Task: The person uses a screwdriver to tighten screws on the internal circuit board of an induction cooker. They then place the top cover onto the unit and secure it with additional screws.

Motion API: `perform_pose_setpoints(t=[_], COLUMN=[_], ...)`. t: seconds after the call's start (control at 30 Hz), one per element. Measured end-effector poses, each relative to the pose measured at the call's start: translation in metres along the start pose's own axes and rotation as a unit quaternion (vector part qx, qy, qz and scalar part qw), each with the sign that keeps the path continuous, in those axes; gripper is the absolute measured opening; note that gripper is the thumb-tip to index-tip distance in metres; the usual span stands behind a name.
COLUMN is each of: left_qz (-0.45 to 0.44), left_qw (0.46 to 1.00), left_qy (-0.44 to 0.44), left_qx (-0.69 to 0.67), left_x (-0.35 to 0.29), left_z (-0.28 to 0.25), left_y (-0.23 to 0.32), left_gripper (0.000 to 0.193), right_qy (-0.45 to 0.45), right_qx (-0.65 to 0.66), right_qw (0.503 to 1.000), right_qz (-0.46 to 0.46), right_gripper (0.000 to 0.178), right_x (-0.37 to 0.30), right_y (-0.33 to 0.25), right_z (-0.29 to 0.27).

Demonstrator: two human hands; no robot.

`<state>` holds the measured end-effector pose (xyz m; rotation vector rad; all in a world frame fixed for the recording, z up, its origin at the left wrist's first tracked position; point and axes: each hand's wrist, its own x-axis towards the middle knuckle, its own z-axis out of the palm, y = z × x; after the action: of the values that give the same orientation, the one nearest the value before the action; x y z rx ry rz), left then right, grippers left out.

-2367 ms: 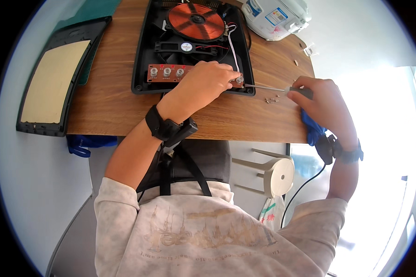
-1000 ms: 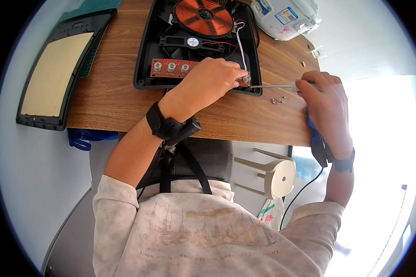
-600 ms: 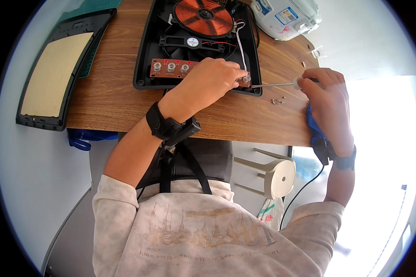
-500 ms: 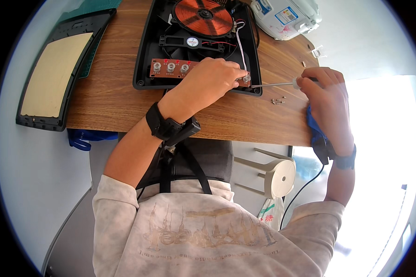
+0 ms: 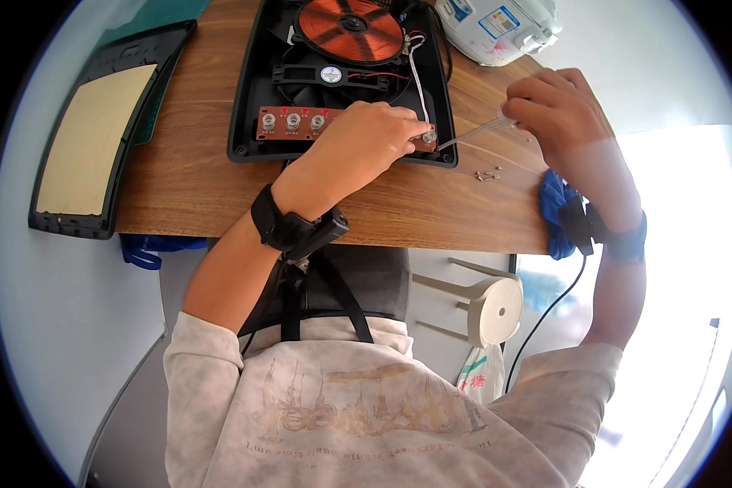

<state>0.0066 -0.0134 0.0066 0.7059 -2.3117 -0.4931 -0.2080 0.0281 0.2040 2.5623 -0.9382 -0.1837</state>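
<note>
An opened induction cooker's black base point(image 5: 240, 106) lies on the wooden table, with its orange-copper coil point(image 5: 325, 28) and a fan in it. Along its near side is a brown button circuit board point(image 5: 281, 122) with spring-topped parts. My left hand point(image 5: 362, 138) lies over the board's right half, its curled fingers holding the board at that end. Closed round the handle of a screwdriver point(image 5: 472, 132) is my right hand point(image 5: 561, 114), out to the right. The slanting shaft's tip meets the base's near right corner, beside the board's end.
Several small screws point(image 5: 488, 175) lie right of the base. A black cover with a beige panel point(image 5: 98, 142) rests at the left. A white appliance point(image 5: 496, 32) stands at the back right. Blue cloth point(image 5: 553, 211) hangs by the right table edge, and a stool point(image 5: 500, 313) is below.
My right hand has risen away from me, so the screwdriver tilts more steeply, its tip still at the corner. The base and my left hand appear shifted slightly left in view.
</note>
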Motion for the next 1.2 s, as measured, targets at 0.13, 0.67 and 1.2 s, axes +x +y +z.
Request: perform_pose_setpoints(t=[0.13,0.67,1.2], left_qz=[0.002,-0.005,0.009], left_qw=[1.000,1.000,1.000], left_qy=[-0.005,0.006,0.008], left_qx=[0.000,-0.005,0.005], left_x=[-0.001,-0.001,-0.002], left_z=[-0.003,0.001,0.003], left_y=[0.002,0.001,-0.004], left_gripper=[0.033,0.036,0.032], right_qy=[-0.054,-0.184,-0.033], right_qx=[0.007,0.049,0.177], right_qw=[0.998,0.952,0.941], right_qz=[-0.010,0.240,0.286], right_gripper=[0.014,0.027,0.024], right_x=[0.017,-0.008,-0.049], right_y=[0.006,-0.062,-0.025], right_z=[-0.005,-0.026,-0.007])
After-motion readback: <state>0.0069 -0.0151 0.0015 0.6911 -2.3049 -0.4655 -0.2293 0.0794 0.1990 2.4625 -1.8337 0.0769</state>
